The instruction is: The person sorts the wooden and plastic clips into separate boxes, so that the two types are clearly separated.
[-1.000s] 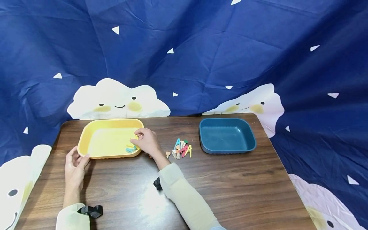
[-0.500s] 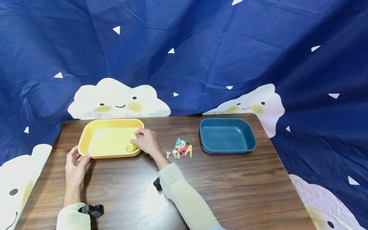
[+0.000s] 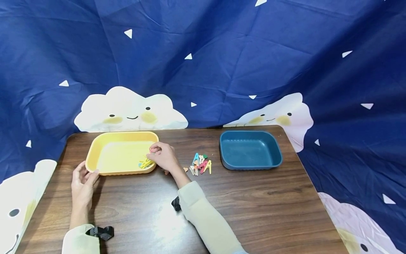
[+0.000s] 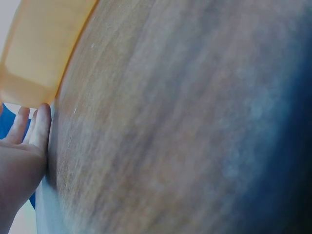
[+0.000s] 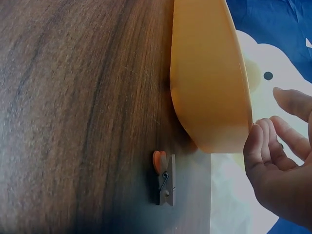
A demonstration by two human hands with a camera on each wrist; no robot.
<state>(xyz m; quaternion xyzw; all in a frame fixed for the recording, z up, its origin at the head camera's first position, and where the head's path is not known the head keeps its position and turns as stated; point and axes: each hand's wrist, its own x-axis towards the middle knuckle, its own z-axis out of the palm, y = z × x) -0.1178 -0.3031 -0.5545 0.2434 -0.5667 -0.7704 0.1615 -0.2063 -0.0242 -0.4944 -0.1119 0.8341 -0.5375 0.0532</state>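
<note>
My left hand (image 3: 82, 185) rests at the front left corner of a yellow tray (image 3: 122, 173); in the left wrist view its straight fingers (image 4: 41, 127) touch the tray's outer wall. Over the right end of the same tray is my right hand (image 3: 163, 155), holding a small pink piece (image 3: 153, 150) at its thumb and index fingertips. That piece is mostly hidden. Right below lie yellow A-shaped pieces (image 3: 146, 163) and a bit of light blue. Past the tray's corner, the right wrist view shows a small wooden clothespin (image 5: 166, 180) with an orange heart on the table.
A pile of small clothespins and A-shaped pieces (image 3: 203, 165) lies right of my right hand. Farther right stands a blue tray (image 3: 250, 167). Both trays sit near the back edge of the wooden table (image 3: 253, 211), before a blue cloud-patterned cloth (image 3: 206, 70).
Another yellow A-shaped piece has come down into the yellow tray, over the light blue ones. Pink now shows at my right fingertips, and that hand has shifted slightly right. My left hand stays put.
</note>
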